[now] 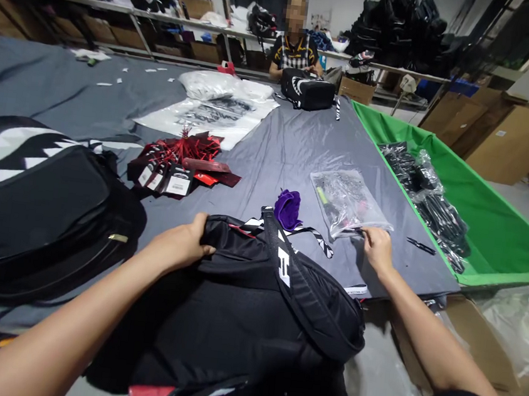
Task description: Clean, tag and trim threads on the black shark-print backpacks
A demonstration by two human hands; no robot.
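A black backpack (pixel 233 314) lies in front of me at the table's near edge, its padded strap (pixel 300 284) with a white logo across the top. My left hand (pixel 189 240) grips the backpack's upper left edge, thumb and fingers closed on the fabric. To the right, my right hand (pixel 376 247) pinches the near edge of a clear plastic bag (pixel 347 200) with small items inside. Just behind the backpack sits a bunched purple cloth (pixel 288 210). Beside it, a black-and-white patterned strap (pixel 319 238) trails onto the table.
Another black backpack (pixel 32 199) with a white tooth pattern stands at left. Red-corded tags (pixel 179 173) lie mid-table, with white plastic bags (pixel 218 102) behind. A green-walled bin (pixel 487 234) holds wrapped black items. Across the table, a person (pixel 294 50) handles a backpack (pixel 308 90).
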